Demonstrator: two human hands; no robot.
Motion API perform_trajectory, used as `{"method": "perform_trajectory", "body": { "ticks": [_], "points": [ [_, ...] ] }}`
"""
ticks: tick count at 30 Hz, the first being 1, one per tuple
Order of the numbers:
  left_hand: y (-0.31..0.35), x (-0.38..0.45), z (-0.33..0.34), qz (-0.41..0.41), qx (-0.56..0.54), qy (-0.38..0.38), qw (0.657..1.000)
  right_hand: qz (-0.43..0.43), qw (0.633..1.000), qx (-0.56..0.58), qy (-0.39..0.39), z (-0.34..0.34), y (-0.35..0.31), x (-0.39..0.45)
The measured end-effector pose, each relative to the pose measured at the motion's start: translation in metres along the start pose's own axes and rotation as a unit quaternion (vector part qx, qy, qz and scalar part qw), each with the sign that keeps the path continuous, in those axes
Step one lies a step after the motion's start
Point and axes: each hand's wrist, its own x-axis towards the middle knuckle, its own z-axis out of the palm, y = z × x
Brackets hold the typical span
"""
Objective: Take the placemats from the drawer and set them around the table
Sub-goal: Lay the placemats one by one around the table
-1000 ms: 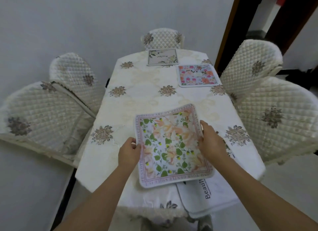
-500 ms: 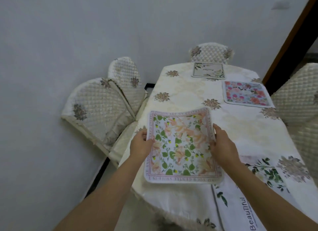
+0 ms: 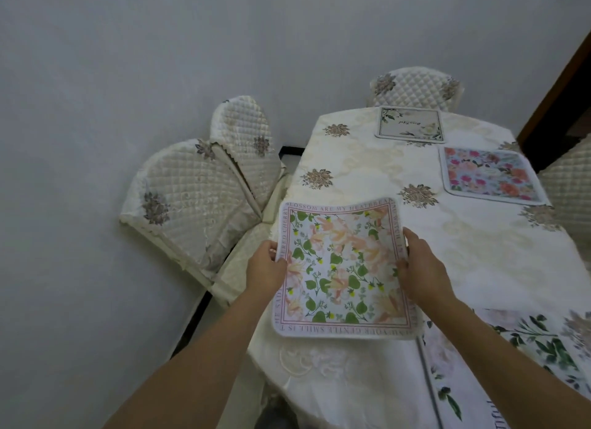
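A square placemat (image 3: 342, 268) with peach flowers, green leaves and a lettered pink border hangs over the table's (image 3: 367, 169) near left side. My left hand (image 3: 267, 264) pinches its left edge and my right hand (image 3: 415, 268) grips its right edge. Three more mats lie on the cream tablecloth: a pale one with script (image 3: 411, 123) at the far end, a pink-flowered one (image 3: 489, 176) on the right side, and a white one with green leaves (image 3: 511, 358) at the near right, partly cut off by the frame.
Two quilted cream chairs (image 3: 192, 201) stand tucked at the table's left side against the grey wall. A third chair (image 3: 415, 85) is at the far end and another (image 3: 572, 188) at the right edge. A dark door frame (image 3: 556, 86) rises at the far right.
The view has swung left and I have carried the peach-flowered placemat from the near end toward the table's left side, both hands holding it throughout.
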Motion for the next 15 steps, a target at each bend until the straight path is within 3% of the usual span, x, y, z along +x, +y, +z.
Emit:
{"method": "perform_trajectory", "body": {
  "ticks": [15],
  "points": [
    [-0.035,0.214,0.015,0.003,0.075,-0.160,0.984,0.177,0.984,0.002,-0.019,0.098,-0.049,0.120]
  ]
}}
